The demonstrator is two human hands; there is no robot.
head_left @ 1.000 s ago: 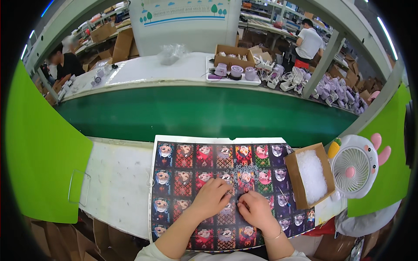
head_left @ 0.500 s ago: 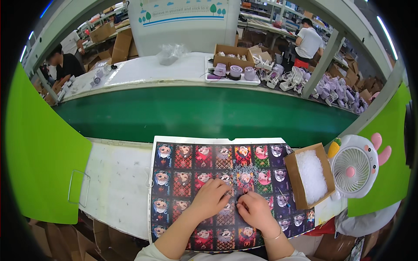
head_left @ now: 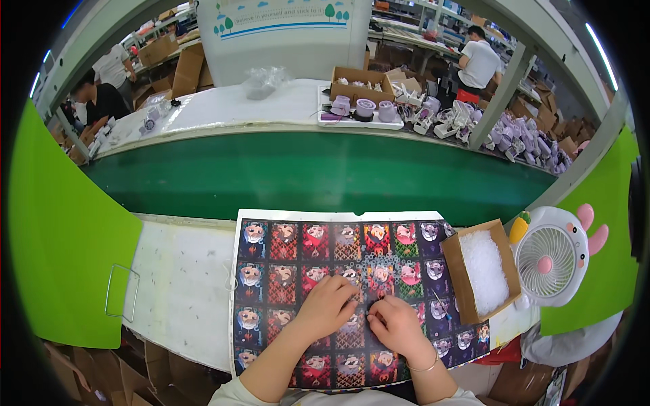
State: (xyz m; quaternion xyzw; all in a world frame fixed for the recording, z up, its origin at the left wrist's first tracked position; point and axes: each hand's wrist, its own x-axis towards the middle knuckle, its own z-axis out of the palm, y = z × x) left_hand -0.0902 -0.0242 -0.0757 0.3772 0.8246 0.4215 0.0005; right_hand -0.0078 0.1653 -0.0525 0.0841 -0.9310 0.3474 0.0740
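A sheet printed with rows of cartoon cards (head_left: 286, 252) lies on the white table, and both of my hands rest over its middle. My left hand (head_left: 328, 306) is closed, its thumb and fingertips bent together. Just to its right, my right hand (head_left: 395, 322) is pinched in the same way, fingertips facing the left ones across a small gap. Whatever the fingertips hold is too small or hidden to make out. Beyond them a loose cluster of small clear rings (head_left: 384, 269) is spread on the sheet. A thin tool with a blue end (head_left: 442, 306) lies right of my right hand.
At the right stand an open cardboard box (head_left: 460, 281) full of small translucent pieces and a white fan (head_left: 547, 260) with pink ears. A green belt (head_left: 305, 172) runs beyond the table. Green panels (head_left: 68, 250) flank both sides. Purple-white parts (head_left: 521, 142) are heaped far right.
My hands keep nearly the same pose over the sheet. The whole view has shifted very slightly.
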